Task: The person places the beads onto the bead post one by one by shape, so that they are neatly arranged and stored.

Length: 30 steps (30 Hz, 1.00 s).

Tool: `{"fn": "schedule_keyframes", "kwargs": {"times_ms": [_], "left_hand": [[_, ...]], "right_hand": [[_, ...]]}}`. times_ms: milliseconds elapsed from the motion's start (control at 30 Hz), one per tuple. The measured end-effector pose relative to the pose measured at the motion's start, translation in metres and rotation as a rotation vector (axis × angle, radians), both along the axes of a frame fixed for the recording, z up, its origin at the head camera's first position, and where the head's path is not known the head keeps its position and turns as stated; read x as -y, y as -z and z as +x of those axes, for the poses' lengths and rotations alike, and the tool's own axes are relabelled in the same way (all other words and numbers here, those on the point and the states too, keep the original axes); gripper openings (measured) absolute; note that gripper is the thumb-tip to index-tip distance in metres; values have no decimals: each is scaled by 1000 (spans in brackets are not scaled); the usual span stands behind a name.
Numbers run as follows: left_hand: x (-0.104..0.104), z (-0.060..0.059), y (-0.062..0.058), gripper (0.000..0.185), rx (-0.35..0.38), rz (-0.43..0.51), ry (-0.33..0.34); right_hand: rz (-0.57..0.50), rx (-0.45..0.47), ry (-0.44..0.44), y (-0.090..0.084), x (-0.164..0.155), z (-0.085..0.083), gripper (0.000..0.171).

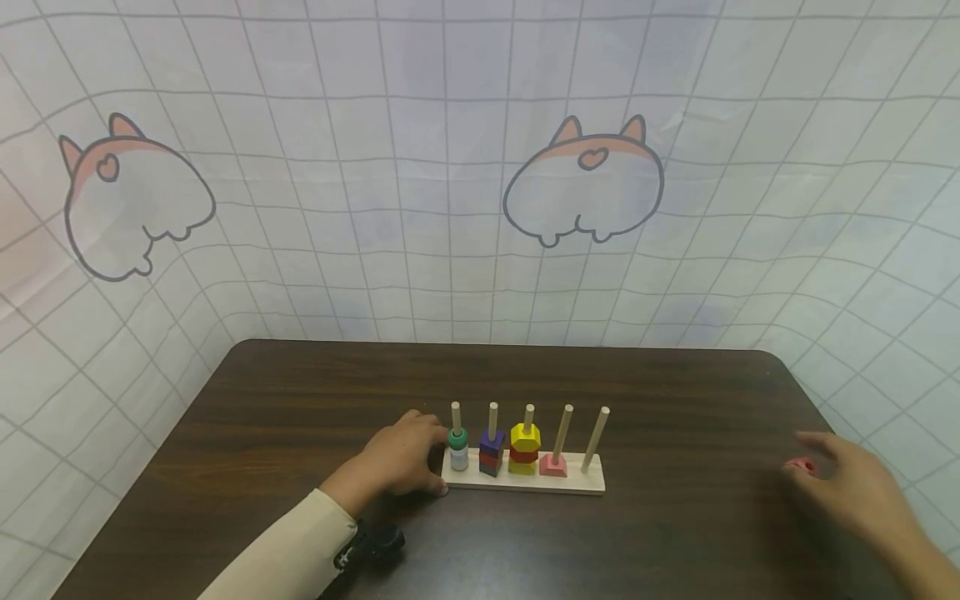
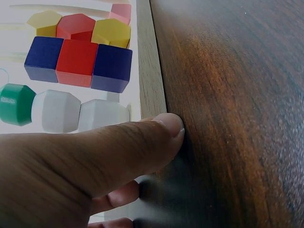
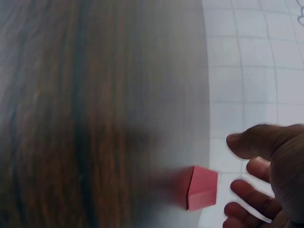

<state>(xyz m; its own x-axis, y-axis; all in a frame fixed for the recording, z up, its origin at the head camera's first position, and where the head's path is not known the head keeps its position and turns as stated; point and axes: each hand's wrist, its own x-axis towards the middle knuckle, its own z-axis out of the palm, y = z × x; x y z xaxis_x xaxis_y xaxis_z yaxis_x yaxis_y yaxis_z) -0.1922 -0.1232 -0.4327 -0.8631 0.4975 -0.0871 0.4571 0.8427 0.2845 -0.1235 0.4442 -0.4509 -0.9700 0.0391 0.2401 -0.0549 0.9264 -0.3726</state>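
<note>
Pink wooden block [image 3: 202, 187] lies on the dark table [image 1: 675, 533] just ahead of my right hand [image 1: 862, 492], fingers spread and not touching it. I judge the pick-up is in hand; next, close around it. My left hand [image 1: 401, 462] rests relaxed against the wooden peg board [image 1: 525, 482].

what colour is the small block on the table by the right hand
Pink; the small pink wooden block shows best in the right wrist view, just off the right hand's fingertips.
</note>
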Motion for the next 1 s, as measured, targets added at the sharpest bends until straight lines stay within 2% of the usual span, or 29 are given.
{"fn": "schedule_keyframes", "kwargs": {"times_ms": [100,333,500,600,767,1000], "left_hand": [[0,0,0,60,0,-4,-2],[0,0,1,61,4,0,-7],[1,-1,2,62,10,0,-5],[0,-1,2,63,12,0,-5],[0,0,1,62,12,-3,-7],[-1,0,0,62,13,-5,-9]], "right_hand": [[19,12,23,2,-6,1,54],[21,116,48,3,-13,2,49],[20,146,48,5,-14,0,45],[34,131,47,6,-12,-2,43],[35,71,19,6,-2,-7,42],[-32,148,-33,-3,27,-17,46]]}}
